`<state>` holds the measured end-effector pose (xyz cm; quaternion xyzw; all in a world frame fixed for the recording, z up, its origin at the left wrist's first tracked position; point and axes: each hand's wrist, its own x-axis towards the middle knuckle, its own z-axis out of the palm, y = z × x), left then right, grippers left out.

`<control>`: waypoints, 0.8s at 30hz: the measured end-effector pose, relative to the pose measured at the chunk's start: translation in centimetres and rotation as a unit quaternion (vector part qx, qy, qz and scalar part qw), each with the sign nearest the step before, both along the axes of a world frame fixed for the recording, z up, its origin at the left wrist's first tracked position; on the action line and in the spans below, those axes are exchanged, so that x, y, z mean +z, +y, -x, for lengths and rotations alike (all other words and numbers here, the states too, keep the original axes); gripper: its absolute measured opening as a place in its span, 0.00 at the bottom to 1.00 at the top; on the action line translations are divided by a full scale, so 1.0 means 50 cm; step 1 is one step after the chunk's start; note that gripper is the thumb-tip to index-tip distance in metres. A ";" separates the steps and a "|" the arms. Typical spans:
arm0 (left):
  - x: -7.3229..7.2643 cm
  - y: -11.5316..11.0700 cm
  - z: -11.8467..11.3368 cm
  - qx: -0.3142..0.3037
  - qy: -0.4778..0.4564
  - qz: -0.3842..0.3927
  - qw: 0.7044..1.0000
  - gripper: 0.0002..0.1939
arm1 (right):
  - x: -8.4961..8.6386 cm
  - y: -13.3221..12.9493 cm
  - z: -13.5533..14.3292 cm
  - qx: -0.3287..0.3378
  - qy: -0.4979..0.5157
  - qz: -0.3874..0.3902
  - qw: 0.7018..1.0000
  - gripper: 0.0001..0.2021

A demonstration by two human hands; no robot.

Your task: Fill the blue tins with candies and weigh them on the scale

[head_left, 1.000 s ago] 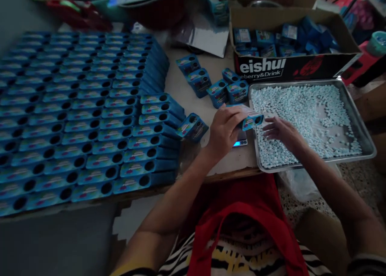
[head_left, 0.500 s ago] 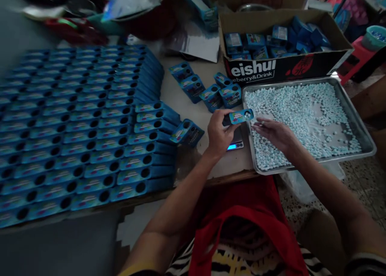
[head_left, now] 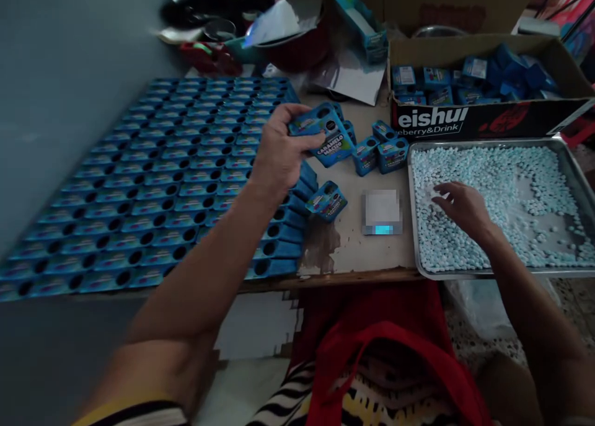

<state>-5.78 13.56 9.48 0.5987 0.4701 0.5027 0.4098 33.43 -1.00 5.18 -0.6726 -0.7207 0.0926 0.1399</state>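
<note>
My left hand (head_left: 281, 147) grips a small blue candy box (head_left: 332, 144) printed "CARAMELO MACIZO", tilted above the table near the upright boxes. A dark round hole shows in the box's top. My right hand (head_left: 465, 209) is over the left part of a metal tray (head_left: 413, 227) of pale blue and white candies (head_left: 493, 172). Its fingers are bent, with a gap between thumb and fingertips; whether they touch candies I cannot tell. Between the hands lies a small scale (head_left: 382, 209) with a lit blue display.
Rows of blue boxes (head_left: 186, 178) with round holes cover the table's left side. One loose box (head_left: 328, 201) leans near them; several more (head_left: 393, 155) stand by the tray. A carton (head_left: 441, 119) of blue boxes is behind the tray. The table's front edge (head_left: 362, 278) is close.
My left hand has carried the candy box leftward and up, away from the tray and off the scale. My right hand has left the box and moved in over the candies. The view has shifted left.
</note>
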 end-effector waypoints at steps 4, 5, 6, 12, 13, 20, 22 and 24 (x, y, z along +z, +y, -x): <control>0.014 -0.071 -0.046 -0.052 0.055 -0.066 0.995 0.29 | -0.010 -0.014 0.028 0.085 -0.113 0.078 0.987 0.16; 0.011 -0.099 -0.067 -0.064 0.052 -0.064 0.995 0.28 | -0.016 -0.015 0.038 0.087 -0.133 0.082 0.984 0.16; 0.006 -0.128 -0.089 -0.073 0.053 -0.057 0.994 0.27 | -0.022 -0.013 0.046 0.082 -0.145 0.084 0.982 0.16; -0.043 -0.235 -0.176 -0.111 0.073 0.000 0.991 0.23 | -0.048 0.016 0.021 -0.027 0.003 0.056 0.998 0.11; -0.050 -0.240 -0.180 -0.114 0.077 0.003 0.990 0.23 | -0.046 0.017 0.010 -0.056 0.054 0.045 0.996 0.11; -0.063 -0.233 -0.197 -0.119 0.116 0.003 0.986 0.23 | 0.047 -0.007 0.024 -0.092 0.345 -0.062 0.932 0.09; -0.065 -0.230 -0.208 -0.124 0.112 0.004 0.986 0.23 | 0.076 -0.009 0.066 -0.045 0.398 -0.065 0.914 0.10; -0.067 -0.232 -0.218 -0.135 0.096 0.009 0.986 0.24 | 0.094 -0.007 0.112 0.014 0.389 -0.066 0.919 0.08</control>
